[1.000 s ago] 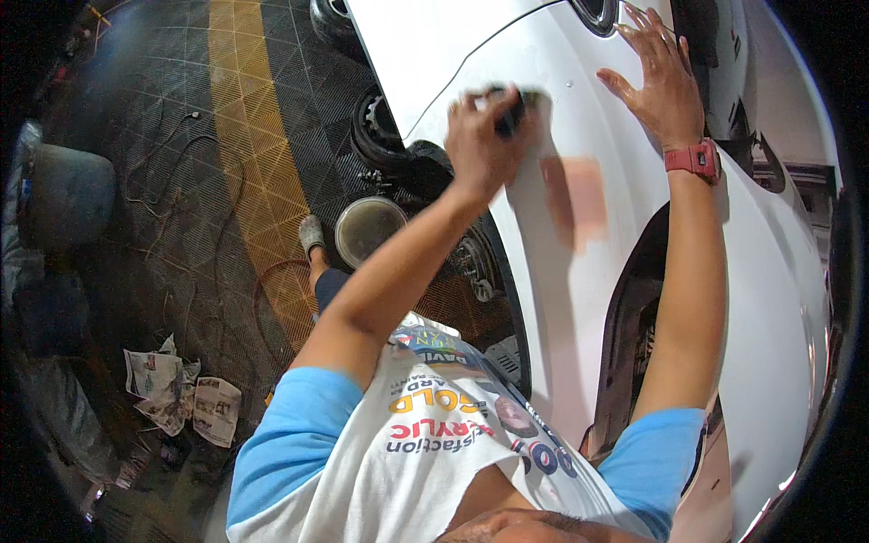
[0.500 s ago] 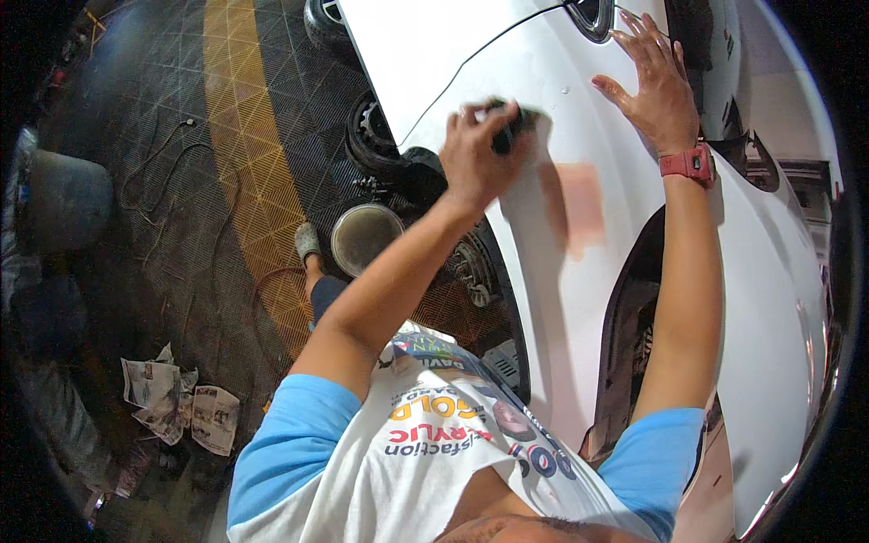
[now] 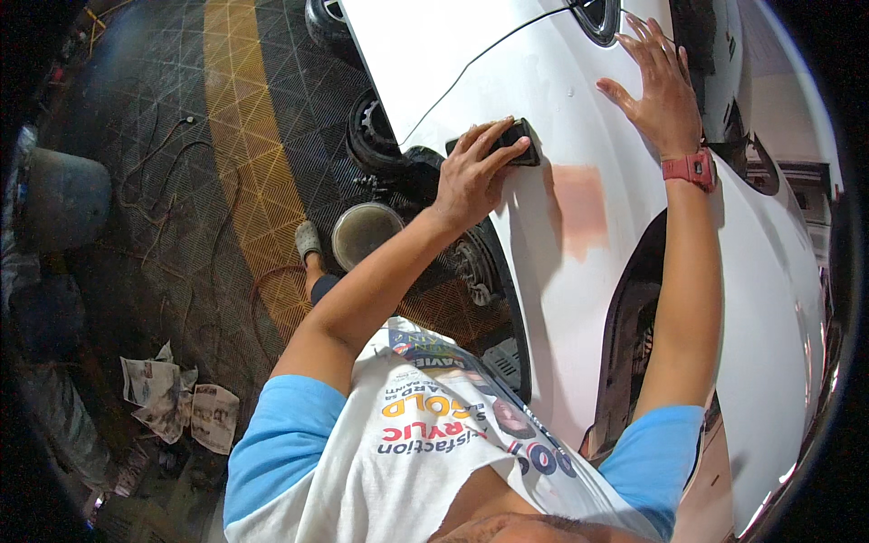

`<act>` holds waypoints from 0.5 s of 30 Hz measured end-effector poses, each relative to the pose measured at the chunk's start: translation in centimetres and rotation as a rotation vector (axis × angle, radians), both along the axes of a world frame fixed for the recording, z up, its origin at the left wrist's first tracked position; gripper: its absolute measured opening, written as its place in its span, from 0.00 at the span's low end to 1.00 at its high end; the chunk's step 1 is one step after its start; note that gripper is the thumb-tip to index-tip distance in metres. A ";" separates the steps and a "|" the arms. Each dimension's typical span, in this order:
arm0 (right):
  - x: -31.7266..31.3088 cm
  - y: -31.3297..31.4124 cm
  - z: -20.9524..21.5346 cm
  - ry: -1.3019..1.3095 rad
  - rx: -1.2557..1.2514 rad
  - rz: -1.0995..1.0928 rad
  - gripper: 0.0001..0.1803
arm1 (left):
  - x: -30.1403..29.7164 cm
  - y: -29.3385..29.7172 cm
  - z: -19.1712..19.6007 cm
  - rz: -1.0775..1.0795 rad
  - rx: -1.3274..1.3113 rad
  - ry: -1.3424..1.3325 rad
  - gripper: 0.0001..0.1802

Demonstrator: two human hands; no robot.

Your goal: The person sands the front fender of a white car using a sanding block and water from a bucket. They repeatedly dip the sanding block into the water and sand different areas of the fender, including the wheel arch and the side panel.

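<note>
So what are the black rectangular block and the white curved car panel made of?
The black rectangular block may be matte rubber, foam or plastic: its surface shows little shine. The white curved car panel seems painted, with a soft sheen; its smooth coat hides whether metal or plastic lies beneath.

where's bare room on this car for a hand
Bare white panel shows between the black block under the left hand and the right hand, above the pinkish patch, and right of the right forearm. Crowded: left of the panel, around the round container and dark round part.
</note>
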State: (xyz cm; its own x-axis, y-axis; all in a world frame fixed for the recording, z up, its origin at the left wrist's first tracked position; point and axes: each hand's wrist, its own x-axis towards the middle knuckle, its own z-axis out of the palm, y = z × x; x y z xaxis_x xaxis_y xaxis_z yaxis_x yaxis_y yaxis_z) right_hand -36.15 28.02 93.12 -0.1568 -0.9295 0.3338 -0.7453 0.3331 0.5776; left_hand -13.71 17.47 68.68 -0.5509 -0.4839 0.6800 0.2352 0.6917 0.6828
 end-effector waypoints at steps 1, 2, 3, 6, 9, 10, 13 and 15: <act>0.0 -0.2 0.1 0.009 -0.004 0.012 0.39 | -0.9 -1.4 0.6 -0.012 0.021 0.036 0.29; -0.1 -0.3 0.4 0.005 -0.007 0.016 0.40 | -2.0 -2.7 1.3 -0.030 0.046 0.071 0.29; 0.1 -0.5 0.6 -0.011 -0.006 0.024 0.41 | -3.4 -4.4 2.5 0.022 0.093 0.050 0.28; 0.7 -0.6 0.3 -0.015 0.008 0.012 0.41 | -4.9 -5.6 3.4 0.140 0.086 0.026 0.28; 0.5 -0.4 0.2 0.004 0.011 -0.022 0.40 | -1.6 0.2 0.6 0.061 0.025 0.017 0.30; 0.5 -0.3 0.2 0.013 0.015 -0.035 0.40 | -0.3 0.7 0.8 0.033 0.013 -0.064 0.31; 0.7 -0.3 0.8 -0.002 0.016 -0.030 0.41 | -2.9 -3.3 2.3 -0.004 0.104 0.025 0.30; 0.6 -0.9 0.4 -0.005 0.012 -0.008 0.41 | -5.1 -6.4 3.1 0.145 0.085 0.010 0.27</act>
State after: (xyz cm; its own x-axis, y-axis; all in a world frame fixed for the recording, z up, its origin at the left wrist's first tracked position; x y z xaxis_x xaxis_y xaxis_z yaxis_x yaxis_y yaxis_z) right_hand -35.50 27.10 93.50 -0.1657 -0.9323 0.3213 -0.7459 0.3317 0.5776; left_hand -18.77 11.12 71.81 -0.4644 -0.6138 0.6384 0.1444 0.6587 0.7384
